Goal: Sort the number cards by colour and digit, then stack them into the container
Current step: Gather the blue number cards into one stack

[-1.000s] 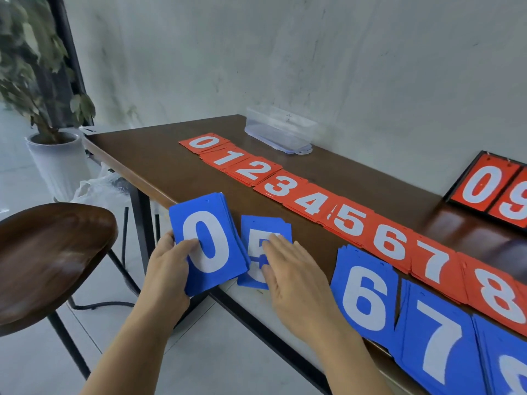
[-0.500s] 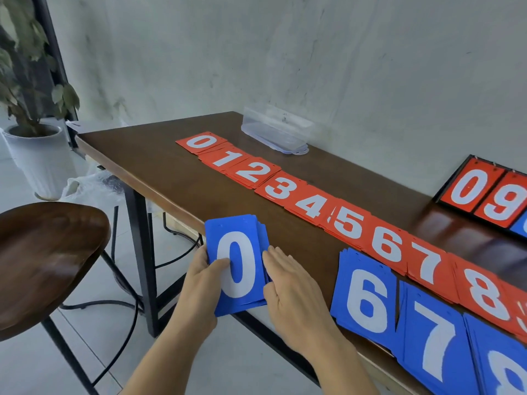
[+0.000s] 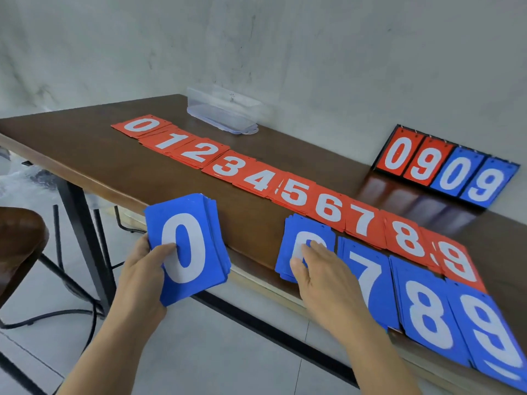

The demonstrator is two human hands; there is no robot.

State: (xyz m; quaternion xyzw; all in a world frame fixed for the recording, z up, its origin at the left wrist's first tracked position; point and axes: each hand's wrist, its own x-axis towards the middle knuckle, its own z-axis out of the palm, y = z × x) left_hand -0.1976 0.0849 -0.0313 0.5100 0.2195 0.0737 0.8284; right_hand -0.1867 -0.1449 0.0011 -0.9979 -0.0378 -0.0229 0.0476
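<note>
The right grip (image 3: 328, 283) has left the side of the blue 0 stack (image 3: 186, 246), where it was pressed 0.5 s ago, and now lies on the blue 6 pile (image 3: 302, 226). Its fingers are released and laid flat across the digit, the thumb at the pile's near left edge. The left grip (image 3: 142, 269) alone grasps the 0 stack, thumb on the face and fingers behind. The stack is tilted and sits in front of the desk's (image 3: 114, 155) front edge, over the floor. The blue 5 pile seen 1 s ago no longer lies on the desk. The view has swung right: the plant is gone, and the blue 8 pile (image 3: 427, 312) and blue 9 pile (image 3: 490, 337) now show.

The blue 6, blue 7 pile (image 3: 368, 275), 8 and 9 piles overhang the front edge. Bare desk lies between the 0 stack and the 6 pile, and left of the red row (image 3: 296, 192).

The red row runs 0 to 9 diagonally, its piles overlapping. The container (image 3: 225, 112) is clear plastic, oblong, and stands by the wall behind the red 1 and 2. The cards are thin, matte rectangles with white digits. The desk is glossy dark wood on a black frame. A flip scoreboard (image 3: 445, 169) leans by the wall, and a wooden stool (image 3: 17, 243) sits at left.
</note>
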